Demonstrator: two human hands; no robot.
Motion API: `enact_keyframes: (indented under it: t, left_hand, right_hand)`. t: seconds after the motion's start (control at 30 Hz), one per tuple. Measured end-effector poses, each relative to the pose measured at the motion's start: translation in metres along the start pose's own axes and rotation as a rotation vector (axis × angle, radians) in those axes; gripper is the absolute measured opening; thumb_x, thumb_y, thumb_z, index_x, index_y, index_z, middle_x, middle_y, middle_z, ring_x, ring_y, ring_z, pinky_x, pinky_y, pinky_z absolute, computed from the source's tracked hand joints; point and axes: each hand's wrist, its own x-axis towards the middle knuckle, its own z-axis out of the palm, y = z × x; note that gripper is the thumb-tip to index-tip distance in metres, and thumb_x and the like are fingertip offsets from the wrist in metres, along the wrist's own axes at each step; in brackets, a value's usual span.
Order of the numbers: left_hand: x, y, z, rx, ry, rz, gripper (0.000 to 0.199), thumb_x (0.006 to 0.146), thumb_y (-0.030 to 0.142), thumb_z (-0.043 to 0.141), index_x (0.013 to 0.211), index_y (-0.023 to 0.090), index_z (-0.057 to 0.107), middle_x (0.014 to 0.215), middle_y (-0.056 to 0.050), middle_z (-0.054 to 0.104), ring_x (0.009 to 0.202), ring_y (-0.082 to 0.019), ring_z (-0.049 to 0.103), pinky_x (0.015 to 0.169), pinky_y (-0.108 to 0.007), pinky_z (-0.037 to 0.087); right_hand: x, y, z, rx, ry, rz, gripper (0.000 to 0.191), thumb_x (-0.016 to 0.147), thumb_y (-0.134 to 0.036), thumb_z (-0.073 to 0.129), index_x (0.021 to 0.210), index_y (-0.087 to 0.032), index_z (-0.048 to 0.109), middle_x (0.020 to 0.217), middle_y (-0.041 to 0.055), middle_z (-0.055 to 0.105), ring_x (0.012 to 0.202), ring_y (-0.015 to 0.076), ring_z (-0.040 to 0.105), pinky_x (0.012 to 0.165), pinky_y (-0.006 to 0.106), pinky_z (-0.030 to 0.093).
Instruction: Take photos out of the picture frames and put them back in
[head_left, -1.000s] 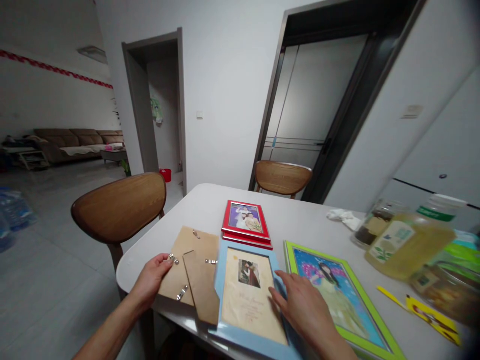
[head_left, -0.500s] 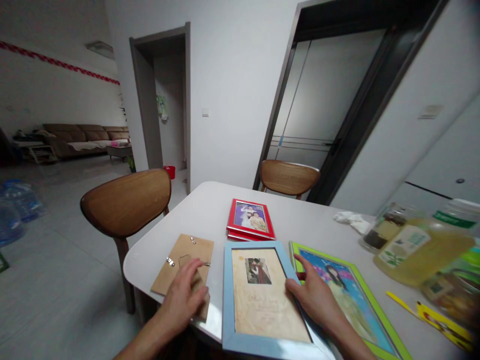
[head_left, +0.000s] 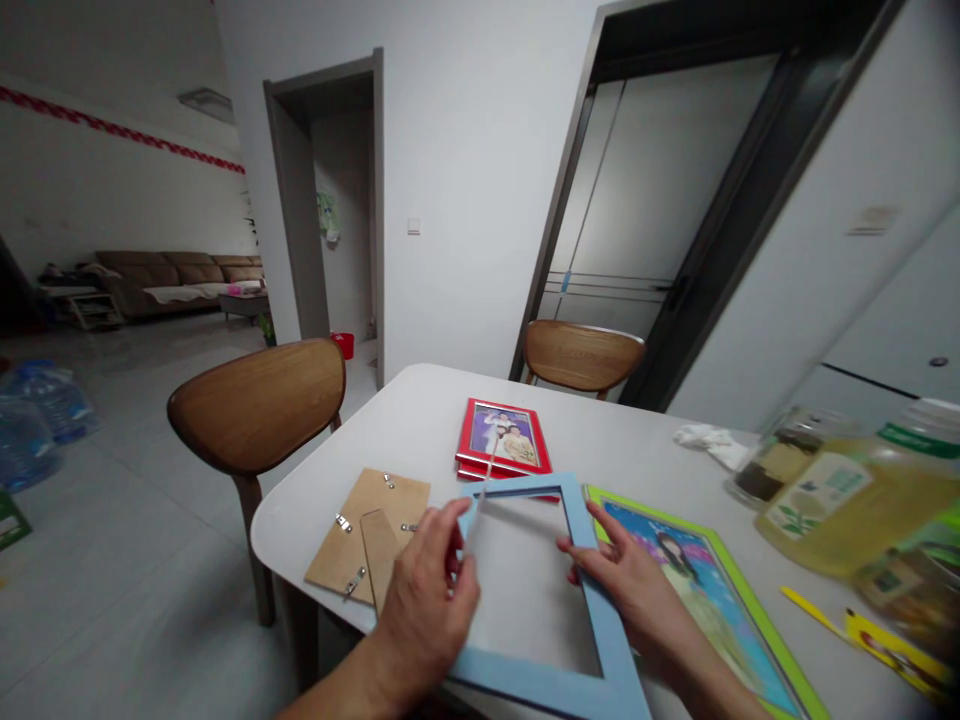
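Note:
My left hand (head_left: 431, 590) is closed on a thin sheet (head_left: 484, 490), which stands nearly edge-on over the left side of the light blue picture frame (head_left: 551, 675). The table top shows through the frame's opening. My right hand (head_left: 630, 590) grips the frame's right side, thumb on top. A brown backing board (head_left: 341, 560) with metal clips and a stand leg lies beside my left hand, partly hidden by it. Right of the blue frame is a green-edged picture (head_left: 690, 590), partly under my right forearm. Red-framed pictures (head_left: 506, 440) lie stacked behind the blue frame.
On the right of the white table (head_left: 322, 500) are a large bottle of yellow liquid (head_left: 832, 500), jars, a crumpled white tissue (head_left: 709, 442) and a yellow cutter (head_left: 892, 650). Wooden chairs stand at the left (head_left: 259, 405) and the far side (head_left: 583, 355).
The beige print no longer lies in the blue frame; its opening now shows the table. My left hand has moved right from the backing board and now holds a thin upright sheet.

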Motion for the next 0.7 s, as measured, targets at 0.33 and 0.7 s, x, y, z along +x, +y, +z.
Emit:
enact_keyframes:
  t: [0.33, 0.7]
  left_hand:
    - [-0.039, -0.082, -0.038, 0.259, -0.010, -0.308, 0.036, 0.076, 0.031, 0.043, 0.108, 0.017, 0.048, 0.105, -0.007, 0.059, 0.094, -0.023, 0.055, 0.080, -0.034, 0.044]
    - [-0.058, -0.073, -0.035, 0.393, -0.286, 0.023, 0.057, 0.068, 0.029, 0.056, 0.121, 0.022, 0.039, 0.128, -0.010, 0.039, 0.116, -0.029, 0.036, 0.096, -0.044, 0.030]
  right_hand:
    - [0.010, 0.052, -0.001, -1.082, 0.114, -0.276, 0.046, 0.072, -0.030, 0.039, 0.114, -0.013, 0.048, 0.095, 0.0102, 0.060, 0.087, 0.0231, 0.054, 0.075, 0.033, 0.039]
    - [0.006, 0.058, 0.006, -1.256, 0.185, -0.361, 0.035, 0.074, -0.029, 0.039, 0.103, -0.018, 0.056, 0.100, 0.0100, 0.058, 0.090, 0.0252, 0.049, 0.071, 0.036, 0.037]
